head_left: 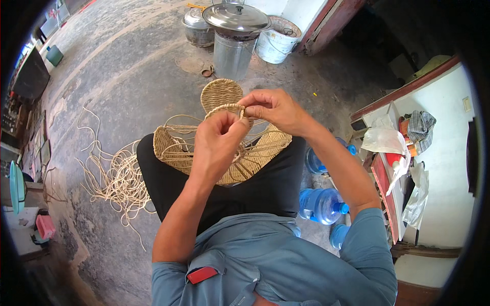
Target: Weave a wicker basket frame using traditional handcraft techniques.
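A woven straw-coloured piece with several rounded, petal-like panels lies across my lap; its far panel [221, 94] stands out beyond my knees. Flanking it are a left panel [164, 144] and a right panel [274, 142], with wire-like strands crossing the middle. My left hand [217, 140] is closed at the corded rim [223, 107] of a raised part, its fingertips partly hidden. From the right, my right hand [275, 109] pinches the end of that same rim between thumb and fingers. The hands nearly touch.
A loose heap of pale cord [116, 176] spreads over the concrete floor at left. Blue water jugs [324, 205] stand by my right leg. Ahead are a lidded metal stove [234, 53], a pot [198, 31] and a white bucket [275, 47]. Cluttered shelving [385, 188] is at right.
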Motion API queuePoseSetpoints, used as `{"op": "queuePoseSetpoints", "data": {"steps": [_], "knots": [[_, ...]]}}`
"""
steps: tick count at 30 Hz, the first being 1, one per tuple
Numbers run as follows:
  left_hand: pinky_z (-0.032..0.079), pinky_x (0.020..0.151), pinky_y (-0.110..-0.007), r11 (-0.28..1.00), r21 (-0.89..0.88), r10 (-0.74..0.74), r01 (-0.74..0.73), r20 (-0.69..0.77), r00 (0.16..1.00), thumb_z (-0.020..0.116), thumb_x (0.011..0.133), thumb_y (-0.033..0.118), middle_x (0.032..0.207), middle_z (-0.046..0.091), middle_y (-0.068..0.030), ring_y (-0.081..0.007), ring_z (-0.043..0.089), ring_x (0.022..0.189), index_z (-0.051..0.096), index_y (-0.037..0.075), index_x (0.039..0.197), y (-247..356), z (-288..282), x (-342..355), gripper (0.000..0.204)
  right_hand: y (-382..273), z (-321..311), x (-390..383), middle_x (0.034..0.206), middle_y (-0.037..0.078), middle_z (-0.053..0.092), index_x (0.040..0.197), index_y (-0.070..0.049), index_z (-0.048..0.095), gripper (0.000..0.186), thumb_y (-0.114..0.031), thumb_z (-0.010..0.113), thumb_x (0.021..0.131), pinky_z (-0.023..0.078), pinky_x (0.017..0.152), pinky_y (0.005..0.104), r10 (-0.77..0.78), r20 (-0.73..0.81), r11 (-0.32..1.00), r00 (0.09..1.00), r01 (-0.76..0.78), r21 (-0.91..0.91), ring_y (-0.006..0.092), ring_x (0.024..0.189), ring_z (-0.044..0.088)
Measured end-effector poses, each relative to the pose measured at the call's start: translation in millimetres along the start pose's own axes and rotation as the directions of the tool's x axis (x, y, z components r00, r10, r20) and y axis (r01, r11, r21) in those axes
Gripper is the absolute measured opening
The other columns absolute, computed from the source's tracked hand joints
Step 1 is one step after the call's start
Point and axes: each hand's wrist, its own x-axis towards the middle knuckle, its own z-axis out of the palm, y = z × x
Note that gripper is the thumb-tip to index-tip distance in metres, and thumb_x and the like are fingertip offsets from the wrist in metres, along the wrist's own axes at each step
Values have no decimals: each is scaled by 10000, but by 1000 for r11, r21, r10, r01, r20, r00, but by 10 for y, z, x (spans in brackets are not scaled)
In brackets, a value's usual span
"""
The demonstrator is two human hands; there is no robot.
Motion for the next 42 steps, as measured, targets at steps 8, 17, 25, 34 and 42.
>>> {"op": "queuePoseSetpoints", "data": {"steps": [8,17,25,34,42], "knots": [[419,695,-245,914,-390,-34,113,202,979,656,1039,286,786,585,49,-69,512,720,693,80,923,-38,-482,-34,240,-58,270,-111,1067,26,766,1198,-15,769,246,-165,768,1003,562,879,281,-109,-240,985,965,72,-157,97,978,689],[295,525,-279,789,-595,-139,155,72,988,526,1147,340,636,328,71,-68,305,546,556,152,874,-590,-2454,-337,333,69,333,12,993,20,764,1109,-11,782,231,-195,807,971,548,813,270,-134,-355,987,925,94,-129,90,891,676],[223,397,-292,873,-438,-479,213,-696,535,668,1070,403,544,279,85,-56,254,441,656,145,997,-1262,-5104,-1488,268,81,280,101,916,75,702,1019,-27,757,179,-190,784,949,547,756,347,-394,-306,848,867,213,-485,208,810,678],[251,426,-295,910,228,10,347,-848,530,704,1023,424,553,395,30,-96,344,443,721,27,988,-632,-5304,-1419,399,70,317,121,980,113,721,1054,-28,737,187,-191,750,963,571,783,421,-537,-218,715,815,302,-631,322,878,712],[517,824,-532,-71,912,-291,404,-406,866,583,1075,390,930,709,-271,-487,668,881,710,-20,1015,-1545,-4594,-1618,433,104,199,71,1023,112,754,1111,-57,766,218,-211,753,956,566,796,424,-466,-251,749,849,227,-623,317,917,726]]}}
